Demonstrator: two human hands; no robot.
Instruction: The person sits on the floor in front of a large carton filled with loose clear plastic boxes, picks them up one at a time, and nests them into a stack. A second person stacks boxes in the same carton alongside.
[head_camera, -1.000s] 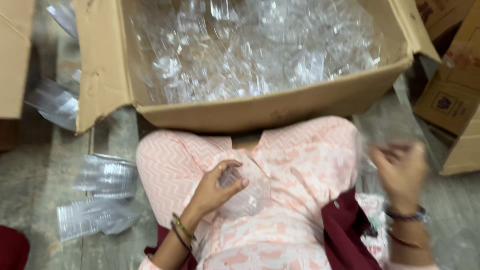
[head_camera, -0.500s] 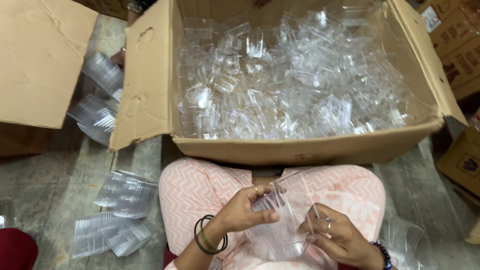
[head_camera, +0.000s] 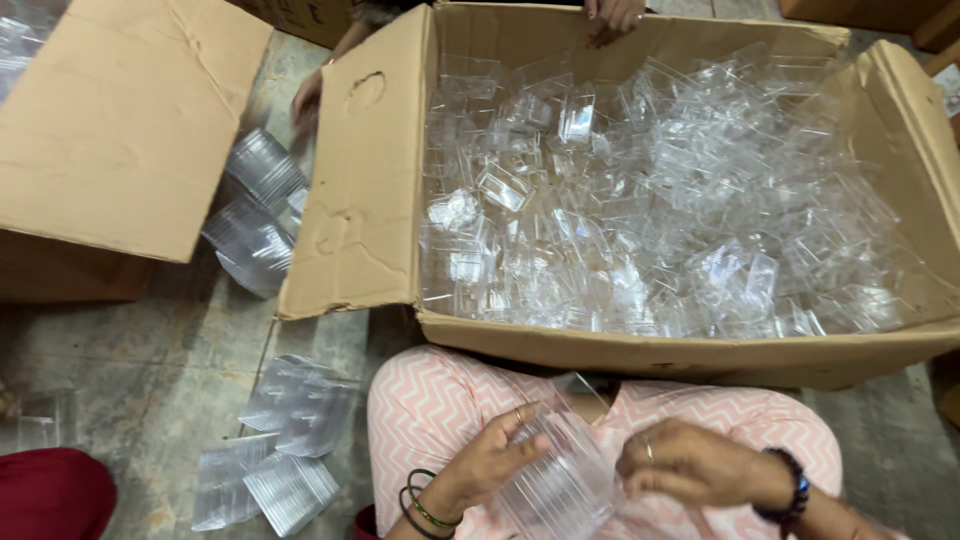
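Observation:
Over my lap I hold a clear plastic container (head_camera: 560, 480) between both hands. My left hand (head_camera: 490, 462), with green and dark bangles on the wrist, grips its left side. My right hand (head_camera: 690, 465), with a ring and a dark beaded bracelet, grips its right side. Just beyond my knees stands a large open cardboard box (head_camera: 690, 352), filled with several loose clear plastic containers (head_camera: 640, 200).
Stacks of clear containers (head_camera: 285, 440) lie on the floor at my left, with more stacks (head_camera: 255, 215) beside the box flap. Another cardboard box (head_camera: 110, 140) stands far left. Another person's hands rest at the flap (head_camera: 305, 100) and on the box's far rim (head_camera: 612, 12).
The camera has tilted up to show more of the box. My right hand came in from the right and joined the left on the clear container over my lap.

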